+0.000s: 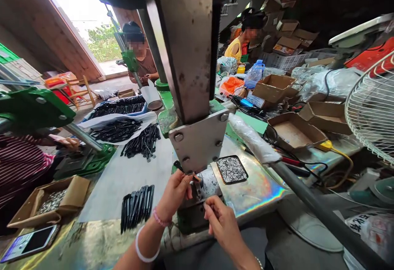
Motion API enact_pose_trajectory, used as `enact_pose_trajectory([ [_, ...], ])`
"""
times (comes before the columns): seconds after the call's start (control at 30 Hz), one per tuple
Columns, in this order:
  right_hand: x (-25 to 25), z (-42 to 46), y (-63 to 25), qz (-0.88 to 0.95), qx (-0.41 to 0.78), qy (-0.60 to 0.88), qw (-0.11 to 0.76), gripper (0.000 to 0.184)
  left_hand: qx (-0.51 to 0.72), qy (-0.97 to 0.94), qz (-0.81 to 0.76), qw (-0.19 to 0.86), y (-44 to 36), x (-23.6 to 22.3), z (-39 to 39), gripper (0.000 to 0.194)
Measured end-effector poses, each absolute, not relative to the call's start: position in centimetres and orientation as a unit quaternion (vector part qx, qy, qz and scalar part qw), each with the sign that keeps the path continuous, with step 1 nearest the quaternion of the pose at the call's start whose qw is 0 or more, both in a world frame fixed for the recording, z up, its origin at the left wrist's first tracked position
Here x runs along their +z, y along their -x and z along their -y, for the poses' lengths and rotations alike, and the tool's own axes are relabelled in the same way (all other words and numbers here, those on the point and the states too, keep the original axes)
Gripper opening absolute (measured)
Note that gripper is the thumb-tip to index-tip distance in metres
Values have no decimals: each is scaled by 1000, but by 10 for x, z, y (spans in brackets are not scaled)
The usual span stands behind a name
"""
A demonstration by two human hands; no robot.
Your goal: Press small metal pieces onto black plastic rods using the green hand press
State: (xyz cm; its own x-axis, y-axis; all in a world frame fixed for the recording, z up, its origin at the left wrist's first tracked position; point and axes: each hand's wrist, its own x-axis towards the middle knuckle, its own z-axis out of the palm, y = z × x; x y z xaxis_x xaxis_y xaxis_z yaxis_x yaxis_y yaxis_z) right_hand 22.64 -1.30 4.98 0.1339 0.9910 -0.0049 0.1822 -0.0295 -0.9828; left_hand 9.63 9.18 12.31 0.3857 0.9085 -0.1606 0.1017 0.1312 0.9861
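My left hand (174,194) is pinched on a thin black piece (180,167) and holds it at the base of the metal press (197,143), just under its bolted plate. My right hand (221,220) is curled closed against the front of the press block (197,208); what its fingers grip is hidden. A row of black pieces (137,206) lies left of my left hand on grey paper. A small black tray of silvery bits (232,169) sits right of the press.
A long grey lever (308,200) with a wrapped handle runs right of the press. Piles of black pieces (141,140), a green press (37,110), a box of metal bits (51,202) and a phone (30,243) lie left. Cardboard boxes (295,130) and a fan (372,106) stand right. Two people sit beyond.
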Motion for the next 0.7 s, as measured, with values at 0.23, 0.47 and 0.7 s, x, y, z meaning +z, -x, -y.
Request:
enact_pose_trajectory([
  [0.23,50,14,-228,522,404,583,474,22,294,-689,-467,469,-104,114,-94,31],
  [0.47,50,15,-228,525,404,586,466,23,267,-730,-471,416,-104,112,-98,32],
  [0.7,48,14,-226,517,388,582,493,23,264,-751,-467,387,-107,113,-96,29],
])
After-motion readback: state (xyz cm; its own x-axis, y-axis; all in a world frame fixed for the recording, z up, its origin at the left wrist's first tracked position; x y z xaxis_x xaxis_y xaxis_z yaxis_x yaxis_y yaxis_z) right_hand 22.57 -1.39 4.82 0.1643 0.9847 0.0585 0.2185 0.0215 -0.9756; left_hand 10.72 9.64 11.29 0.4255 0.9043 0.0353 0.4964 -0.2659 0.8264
